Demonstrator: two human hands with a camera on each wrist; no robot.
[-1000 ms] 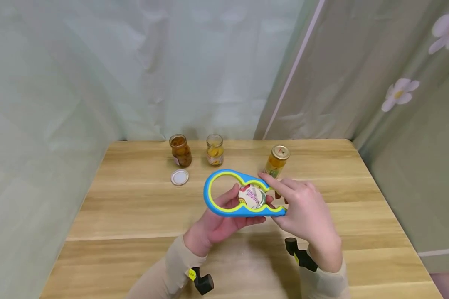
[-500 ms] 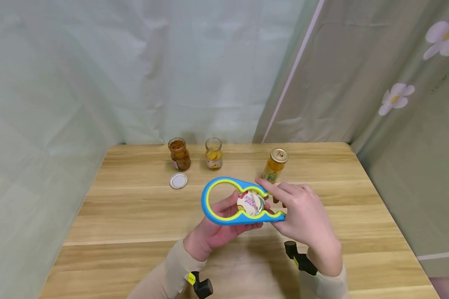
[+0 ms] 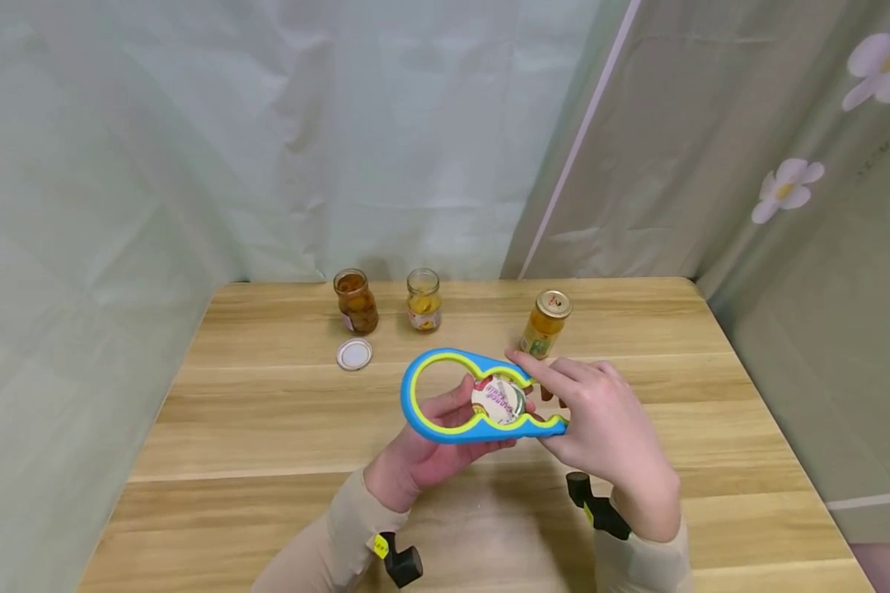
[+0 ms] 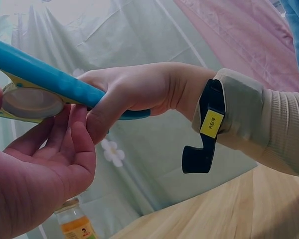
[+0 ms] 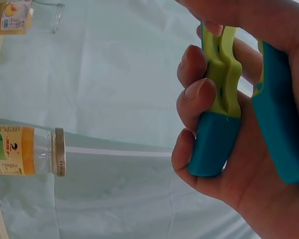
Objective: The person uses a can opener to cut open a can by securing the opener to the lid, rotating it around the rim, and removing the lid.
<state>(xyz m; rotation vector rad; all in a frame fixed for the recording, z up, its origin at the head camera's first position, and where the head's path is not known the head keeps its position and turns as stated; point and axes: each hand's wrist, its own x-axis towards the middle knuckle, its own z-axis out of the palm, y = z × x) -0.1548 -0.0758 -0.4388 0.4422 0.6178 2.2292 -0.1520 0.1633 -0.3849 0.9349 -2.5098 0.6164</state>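
In the head view my right hand (image 3: 611,424) grips the handles of a blue and yellow-green jar opener (image 3: 445,436), its index finger along the upper handle. A round printed jar lid (image 3: 498,401) sits in the opener's middle opening. My left hand (image 3: 419,461) is below it, palm up, with thumb and fingers around the lid's edge. The left wrist view shows the lid's pale underside (image 4: 32,103) with no jar attached. In the right wrist view my fingers (image 5: 192,104) curl over one yellow-green and blue handle.
At the back left stand a lidless jar of brown contents (image 3: 358,306) and a lidless jar of yellow fruit (image 3: 423,305). A loose white lid (image 3: 353,354) lies before them. A capped jar (image 3: 545,325) stands just beyond my right hand. A curtain (image 3: 415,140) hangs behind the wooden table (image 3: 267,428).
The camera view dips and rises slightly. Both hands, the opener and the lid keep nearly the same place, and the lid stays in the opener.
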